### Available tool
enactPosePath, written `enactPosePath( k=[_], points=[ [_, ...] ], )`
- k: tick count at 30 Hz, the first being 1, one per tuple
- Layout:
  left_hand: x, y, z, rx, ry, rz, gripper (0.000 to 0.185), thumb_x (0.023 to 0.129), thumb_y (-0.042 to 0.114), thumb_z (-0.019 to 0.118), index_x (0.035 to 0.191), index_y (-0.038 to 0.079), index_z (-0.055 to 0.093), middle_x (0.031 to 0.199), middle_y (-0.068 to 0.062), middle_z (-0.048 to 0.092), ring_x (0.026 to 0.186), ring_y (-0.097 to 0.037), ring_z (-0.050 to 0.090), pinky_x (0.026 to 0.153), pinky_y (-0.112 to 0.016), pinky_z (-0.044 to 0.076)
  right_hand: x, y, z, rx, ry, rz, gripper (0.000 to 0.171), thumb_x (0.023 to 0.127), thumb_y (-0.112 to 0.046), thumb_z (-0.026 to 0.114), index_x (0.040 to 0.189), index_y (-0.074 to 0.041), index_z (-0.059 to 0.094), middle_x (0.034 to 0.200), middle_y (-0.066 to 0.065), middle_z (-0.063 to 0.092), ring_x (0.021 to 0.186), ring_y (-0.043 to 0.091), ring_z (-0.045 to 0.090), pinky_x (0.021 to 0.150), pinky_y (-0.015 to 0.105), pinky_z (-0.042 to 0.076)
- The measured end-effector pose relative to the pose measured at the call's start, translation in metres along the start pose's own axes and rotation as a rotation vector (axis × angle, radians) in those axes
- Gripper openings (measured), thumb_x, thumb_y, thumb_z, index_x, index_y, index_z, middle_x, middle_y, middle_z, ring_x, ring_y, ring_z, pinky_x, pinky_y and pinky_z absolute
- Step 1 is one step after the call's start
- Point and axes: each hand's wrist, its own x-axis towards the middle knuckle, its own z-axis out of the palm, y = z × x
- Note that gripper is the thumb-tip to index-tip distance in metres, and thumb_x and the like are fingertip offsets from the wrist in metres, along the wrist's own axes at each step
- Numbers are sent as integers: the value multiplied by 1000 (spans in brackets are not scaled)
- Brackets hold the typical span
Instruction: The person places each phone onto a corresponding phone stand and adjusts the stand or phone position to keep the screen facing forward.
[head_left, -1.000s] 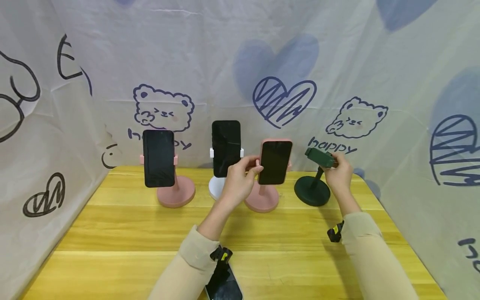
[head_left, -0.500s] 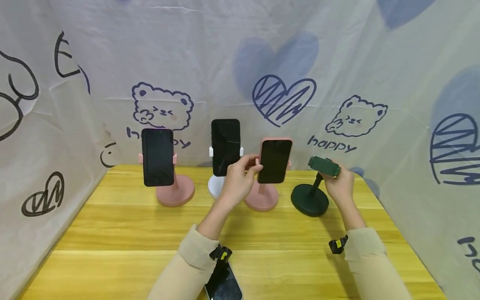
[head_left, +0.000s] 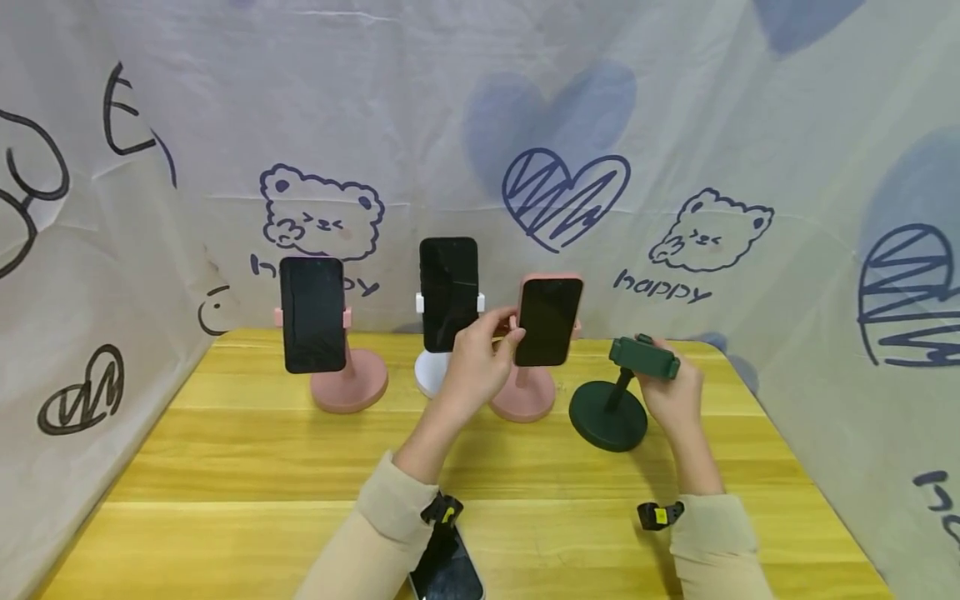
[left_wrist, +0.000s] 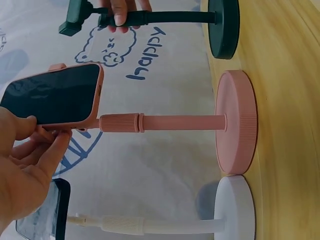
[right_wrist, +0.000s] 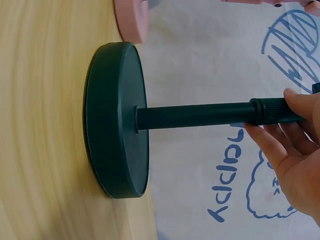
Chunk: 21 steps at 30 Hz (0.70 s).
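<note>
A phone (head_left: 550, 321) in a pink case sits upright in the clamp of a pink phone stand (head_left: 525, 402). My left hand (head_left: 480, 358) pinches the clamp's side at the phone's edge, thumb in front and fingers behind in the left wrist view. To the right, my right hand (head_left: 681, 396) grips a dark green phone stand (right_wrist: 195, 116) by the ribbed collar high on its pole. Its round base (head_left: 607, 417) is low over the wooden table, near the pink base. The green holder (head_left: 645, 357) on top carries no phone and is tilted to face upward.
Another pink stand (head_left: 349, 382) holds a black phone (head_left: 313, 315) at the left. Beside it a white stand (head_left: 431, 373) holds another phone (head_left: 448, 283). One phone (head_left: 450, 571) lies flat near the front, partly under my left forearm. A printed cloth (head_left: 420, 125) hangs behind the table (head_left: 247, 467).
My right hand has brought the green stand toward me and slightly left, its base shifting along with it. The left hand stays on the pink stand's clamp.
</note>
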Motion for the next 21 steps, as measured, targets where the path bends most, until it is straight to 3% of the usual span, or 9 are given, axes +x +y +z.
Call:
enactPosePath(
  k=[3, 6, 10, 12, 16, 21],
  points=[
    [-4, 2, 0, 112, 53, 111, 47, 101, 19, 62, 144, 4, 50, 132, -14, 60, 114, -25, 67, 97, -33, 59, -2, -3, 2, 14, -33, 64, 34, 91, -7, 71, 122, 6, 68, 118, 30, 69, 110, 47, 67, 96, 58, 54],
    [-7, 5, 0, 209, 171, 246, 51, 101, 18, 62, 146, 1, 46, 137, -17, 55, 113, -27, 65, 96, -34, 59, -4, -2, 4, 43, -32, 98, 34, 93, -9, 71, 124, 5, 68, 121, 30, 67, 112, 47, 66, 97, 58, 54],
    [-11, 15, 3, 219, 336, 399, 47, 99, 13, 62, 142, -1, 50, 138, -18, 54, 110, -26, 63, 89, -31, 61, -7, 0, 4, 92, 3, 96, 33, 91, -7, 72, 122, 4, 69, 119, 30, 69, 109, 48, 67, 94, 59, 55],
    [-14, 21, 7, 210, 377, 471, 45, 97, 11, 62, 139, -1, 52, 136, -17, 55, 107, -24, 62, 87, -29, 61, -9, 0, 4, 101, 10, 103, 32, 91, -7, 73, 122, 2, 69, 117, 28, 71, 107, 47, 69, 91, 56, 56],
    [-16, 34, 21, 238, 362, 590, 42, 95, 10, 64, 135, 2, 57, 129, -14, 60, 108, -23, 65, 87, -30, 62, -9, 0, 5, 122, 7, 130, 32, 91, -8, 73, 123, -1, 69, 118, 25, 72, 107, 44, 69, 92, 51, 55],
    [-17, 42, 46, 314, 260, 631, 37, 96, 14, 65, 131, 5, 61, 127, -10, 63, 111, -18, 66, 93, -23, 59, -10, 1, 6, 145, -1, 141, 32, 91, -7, 73, 123, 0, 69, 118, 26, 71, 108, 45, 68, 95, 55, 55]
  ],
)
